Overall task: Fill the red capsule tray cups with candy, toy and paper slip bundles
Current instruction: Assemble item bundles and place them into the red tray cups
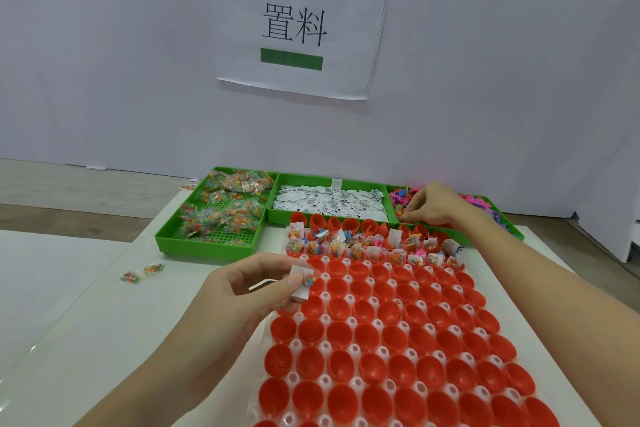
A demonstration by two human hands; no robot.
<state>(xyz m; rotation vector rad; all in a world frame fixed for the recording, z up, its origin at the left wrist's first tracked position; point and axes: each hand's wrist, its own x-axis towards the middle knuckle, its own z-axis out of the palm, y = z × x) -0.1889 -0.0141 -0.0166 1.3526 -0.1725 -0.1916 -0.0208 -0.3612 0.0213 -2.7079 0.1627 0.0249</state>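
My left hand (256, 282) pinches a candy packet and paper slip bundle (303, 281) just above the near-left edge of the red capsule tray (398, 333). My right hand (434, 203) reaches into the green bin of plastic toys (485, 206), fingertips pinched; what they grasp I cannot tell. Filled cups (374, 246) occupy the tray's far rows, beside the candy bin (218, 215) and slip bin (329, 201) on the tabletop (104, 322).

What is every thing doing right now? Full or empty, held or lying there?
left hand: pinches a candy packet and paper slip
right hand: fingers curled, reaching into the toy bin
candy bin: part full of packets
slip bin: full of white slips
red capsule tray: far rows filled, near cups empty
two candy packets: lying loose on the table
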